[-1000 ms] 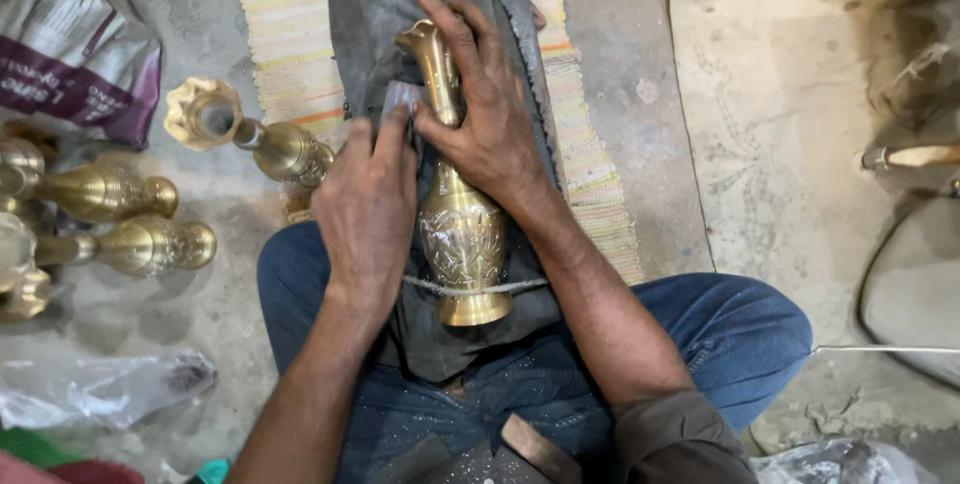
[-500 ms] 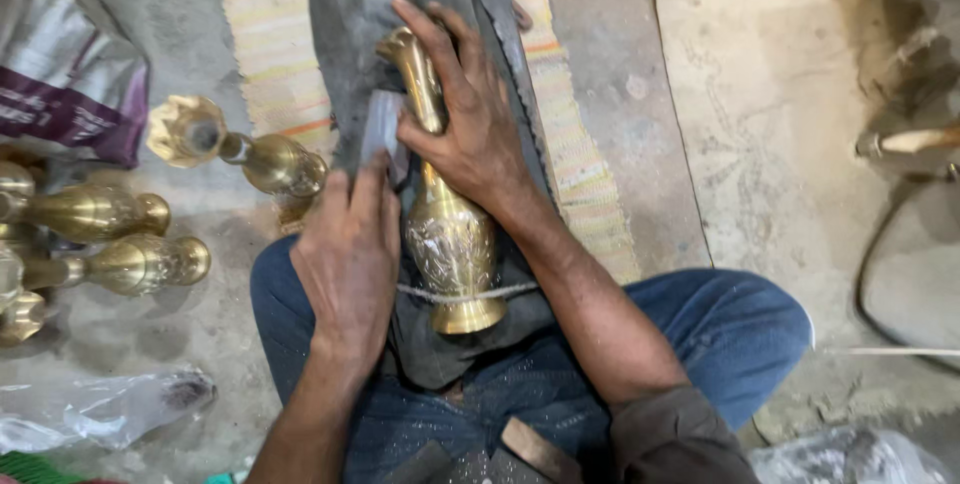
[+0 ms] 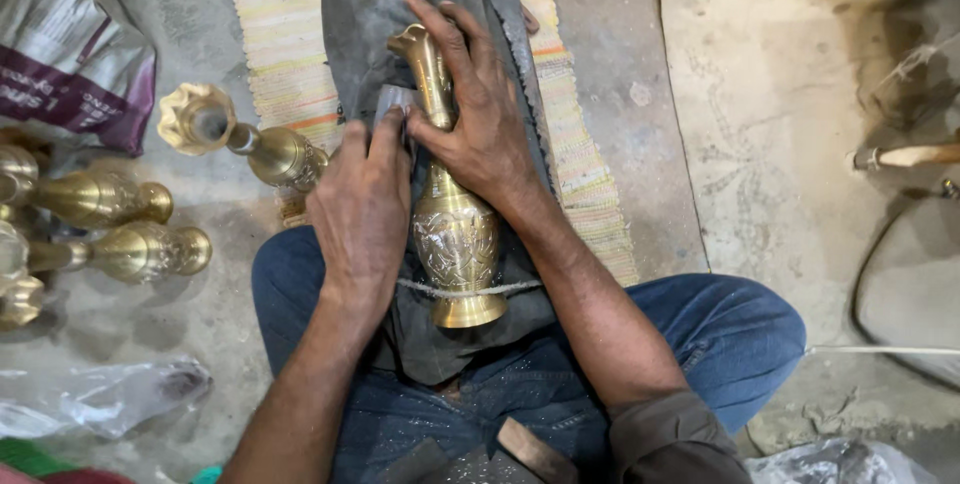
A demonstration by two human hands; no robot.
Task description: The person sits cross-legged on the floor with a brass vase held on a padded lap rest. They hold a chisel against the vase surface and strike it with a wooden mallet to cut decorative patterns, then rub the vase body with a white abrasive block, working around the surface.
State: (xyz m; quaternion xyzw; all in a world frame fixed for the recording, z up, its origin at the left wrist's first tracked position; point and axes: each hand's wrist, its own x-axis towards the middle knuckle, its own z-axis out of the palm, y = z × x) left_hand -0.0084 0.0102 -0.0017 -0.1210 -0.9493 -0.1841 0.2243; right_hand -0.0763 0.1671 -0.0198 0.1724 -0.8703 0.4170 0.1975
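Fingers of the right hand (image 3: 478, 119) spread and wrapped over the slim neck of an engraved brass vase (image 3: 455, 234), pinning it down; left hand (image 3: 362, 209) alongside, fingers together, pressing a small grey pad (image 3: 393, 101) against the neck. Vase lies on a dark cloth (image 3: 400, 4) across the lap, base toward the body, a cord (image 3: 520, 287) over its foot. More brass vases (image 3: 120, 249) lie on the floor to the left, near a striped mat (image 3: 285, 54).

Blue jeans (image 3: 700, 334), dusty and speckled near the brass vase (image 3: 455, 234); dark rolled sleeve (image 3: 670, 434); bare forearms, ringless fingers.
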